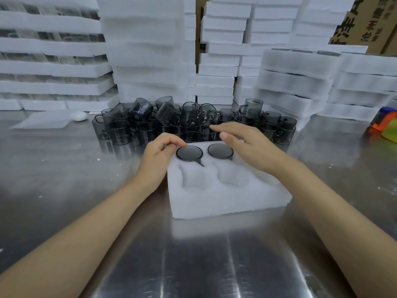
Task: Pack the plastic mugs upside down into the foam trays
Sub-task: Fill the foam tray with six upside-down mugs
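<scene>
A white foam tray (225,198) lies on the steel table in front of me. Two smoky grey mugs sit upside down in its far pockets: the left mug (189,153) and the right mug (220,151). The two near pockets hold nothing. My left hand (160,155) hovers at the tray's left edge, its loosely curled fingertips right beside the left mug's rim and holding nothing. Just above and to the right of the right mug floats my right hand (242,143), fingers straight and relaxed, empty. Behind the tray, a heap of loose grey mugs (189,121) stretches across the table.
Tall stacks of white foam trays (148,50) wall off the back and both sides. A flat foam sheet (43,121) and a small white object (78,116) lie at the left. An orange and yellow tool (384,125) sits at the right edge. Cardboard boxes (365,20) stand at the back right.
</scene>
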